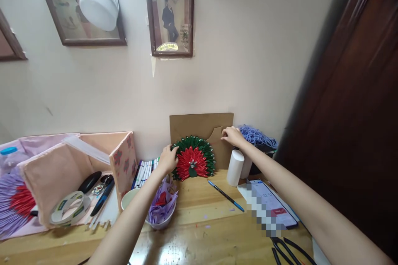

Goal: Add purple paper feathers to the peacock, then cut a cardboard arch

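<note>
A fan-shaped ribbon peacock (193, 159), green around the outside and red inside, stands upright on the wooden desk. Behind it, a brown cardboard sheet (201, 122) leans against the wall. My left hand (168, 160) is at the peacock's left edge, its fingers bent around that edge; the fingertips are partly hidden. Off the peacock's right side, my right hand (234, 136) hovers before the cardboard's right edge, fingers loosely bent with nothing visible in them. A blue-and-black pen (226, 196) lies in front of the peacock.
A white cylinder (235, 167), blue cord (256, 136) and phone (273, 205) are at the right, with black-handled scissors (289, 252) nearer. On the left are a bowl of purple ribbon scraps (161, 219), markers (146, 172) and a pink fabric organizer (59, 174) holding tape (70, 209).
</note>
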Available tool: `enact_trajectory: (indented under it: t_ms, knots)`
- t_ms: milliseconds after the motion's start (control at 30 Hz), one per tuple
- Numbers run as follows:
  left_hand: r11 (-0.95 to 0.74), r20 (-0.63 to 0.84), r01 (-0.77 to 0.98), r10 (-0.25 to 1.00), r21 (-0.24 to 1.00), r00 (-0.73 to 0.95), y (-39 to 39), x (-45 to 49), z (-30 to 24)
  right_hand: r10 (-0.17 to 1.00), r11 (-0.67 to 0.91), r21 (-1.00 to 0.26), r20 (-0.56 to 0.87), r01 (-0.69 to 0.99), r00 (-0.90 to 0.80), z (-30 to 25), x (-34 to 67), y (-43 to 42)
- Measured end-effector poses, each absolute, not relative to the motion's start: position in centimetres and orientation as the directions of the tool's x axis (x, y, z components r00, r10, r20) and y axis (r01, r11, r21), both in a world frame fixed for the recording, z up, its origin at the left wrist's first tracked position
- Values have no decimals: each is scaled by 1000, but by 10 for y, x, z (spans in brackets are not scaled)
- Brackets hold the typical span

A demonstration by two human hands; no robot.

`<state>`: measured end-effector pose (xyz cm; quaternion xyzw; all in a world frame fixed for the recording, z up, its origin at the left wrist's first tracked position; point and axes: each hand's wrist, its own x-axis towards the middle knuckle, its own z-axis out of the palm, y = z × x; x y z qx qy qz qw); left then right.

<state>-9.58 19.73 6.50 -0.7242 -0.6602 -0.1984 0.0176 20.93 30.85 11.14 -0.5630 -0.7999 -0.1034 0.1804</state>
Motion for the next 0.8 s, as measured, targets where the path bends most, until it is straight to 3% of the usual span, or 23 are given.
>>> enact_trajectory:
  t_ms: [233,533,800]
  knots:
    - [-121,290,969,955,214,55,198,-95,63,807,361,12,497,932,-319,140,213,312]
    - [-128,262,966,963,223,67,199,-94,75,697,347,3,668,938,-260,238,229,294]
    - [-131,285,928,958,348,28,184,-95,84,584,510,-255,804,822,-113,283,251,245]
